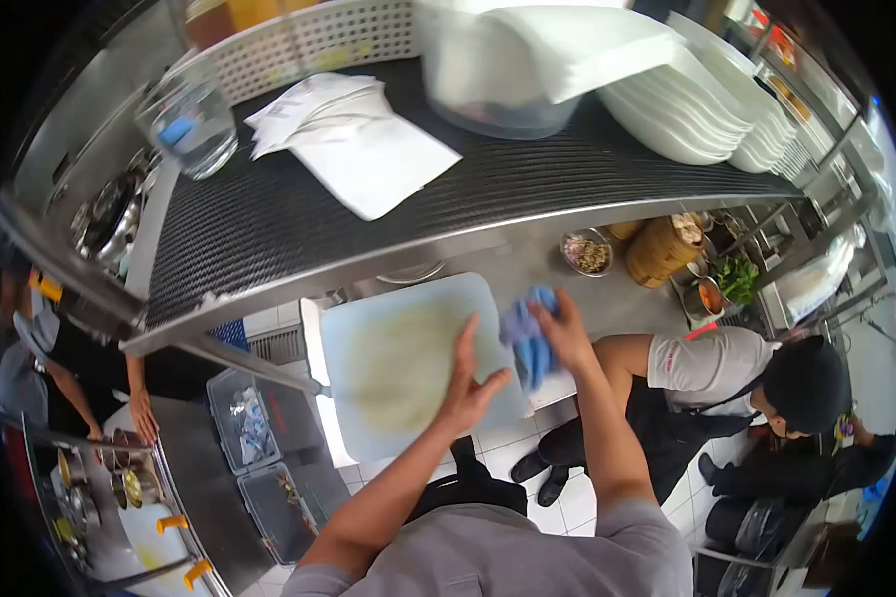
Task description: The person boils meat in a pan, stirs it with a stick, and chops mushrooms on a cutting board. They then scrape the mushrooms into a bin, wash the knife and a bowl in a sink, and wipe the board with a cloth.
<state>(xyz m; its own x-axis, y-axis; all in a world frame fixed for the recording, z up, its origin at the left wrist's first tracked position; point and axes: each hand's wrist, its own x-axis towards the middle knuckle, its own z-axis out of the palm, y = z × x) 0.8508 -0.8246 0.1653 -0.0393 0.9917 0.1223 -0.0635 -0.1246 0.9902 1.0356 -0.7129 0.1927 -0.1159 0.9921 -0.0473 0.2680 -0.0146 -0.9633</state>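
Observation:
A large pale cutting board with a yellowish stained middle lies in front of me on the counter. My left hand is over its right part, fingers stretched and thumb apart, with nothing in it. Just beyond the board's right edge, my right hand grips a crumpled blue and purple cloth, slightly blurred. The cloth hangs down from the fingers, close beside the board.
Overhead, a shelf holds paper slips, a glass, a clear tub and stacked white plates. A bowl of chopped food and a bamboo steamer stand right. A co-worker is close at right.

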